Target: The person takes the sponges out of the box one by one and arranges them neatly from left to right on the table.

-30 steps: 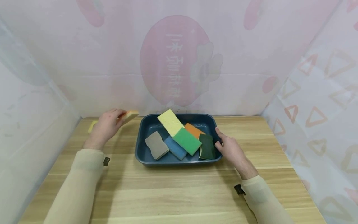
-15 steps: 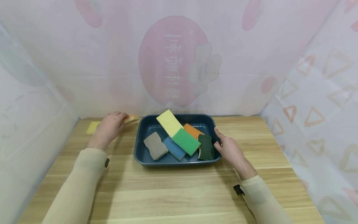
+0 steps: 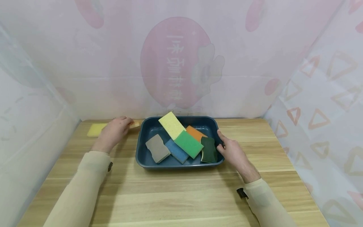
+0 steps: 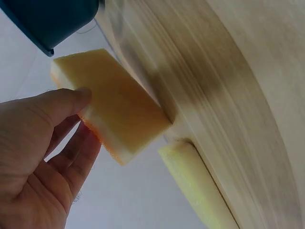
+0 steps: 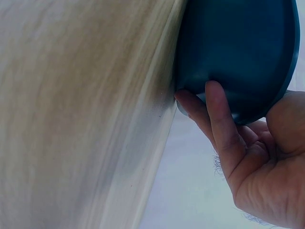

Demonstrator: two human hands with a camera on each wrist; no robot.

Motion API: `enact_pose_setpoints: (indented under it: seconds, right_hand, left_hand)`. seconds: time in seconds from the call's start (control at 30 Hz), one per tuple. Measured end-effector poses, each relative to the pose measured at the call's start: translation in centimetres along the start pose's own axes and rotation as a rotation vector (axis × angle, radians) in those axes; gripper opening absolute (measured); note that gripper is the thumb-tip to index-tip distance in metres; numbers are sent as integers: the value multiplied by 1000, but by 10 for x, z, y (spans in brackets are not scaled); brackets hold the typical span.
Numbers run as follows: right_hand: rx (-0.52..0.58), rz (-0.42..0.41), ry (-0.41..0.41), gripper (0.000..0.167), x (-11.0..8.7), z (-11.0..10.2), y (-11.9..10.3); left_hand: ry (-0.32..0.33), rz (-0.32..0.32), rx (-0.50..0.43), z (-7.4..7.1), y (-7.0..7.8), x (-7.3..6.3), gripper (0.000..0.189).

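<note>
Sponge (image 4: 112,98), pinched between the thumb and fingers of the left hand (image 4: 28,148), is shown broad-faced from the left wrist: pale, flat-cut foam with an orange layer beneath. From the head only a strip of it is seen, just beside the far left corner of the tray (image 3: 177,166); whether it touches the table (image 3: 181,195) cannot be told. The tray's right wall is gripped by the right hand (image 3: 233,153), two fingers of which are seen, from the right wrist, spread against the smooth blue outside. By the head view alone are shown a pitted yellow sponge (image 3: 171,125), oblong green (image 3: 189,144), blue and orange ones, and a waisted grey sponge (image 3: 158,148) and dark green sponge (image 3: 209,149), all inside. Another yellow block (image 3: 95,129), partly hidden by the left hand, is laid on grained wood at left.
</note>
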State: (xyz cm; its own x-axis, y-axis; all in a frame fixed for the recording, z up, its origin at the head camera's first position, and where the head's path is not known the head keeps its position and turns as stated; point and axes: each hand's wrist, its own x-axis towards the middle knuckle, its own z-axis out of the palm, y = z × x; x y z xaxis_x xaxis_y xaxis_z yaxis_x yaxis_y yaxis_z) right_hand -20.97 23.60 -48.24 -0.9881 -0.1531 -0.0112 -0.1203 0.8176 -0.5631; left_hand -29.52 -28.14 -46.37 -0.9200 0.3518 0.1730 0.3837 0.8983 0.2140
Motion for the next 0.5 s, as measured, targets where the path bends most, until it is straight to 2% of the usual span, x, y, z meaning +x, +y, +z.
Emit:
enact_pose_setpoints:
  seconds: [0.23,0.5]
  right_hand:
    - [-13,-4,3,71,0,0,0]
    - [-13,4,2,71,-1,0,-1]
  left_hand:
    - [-52,14,19,6,2,6,25]
    - [-62,19,30,4,5,9,22]
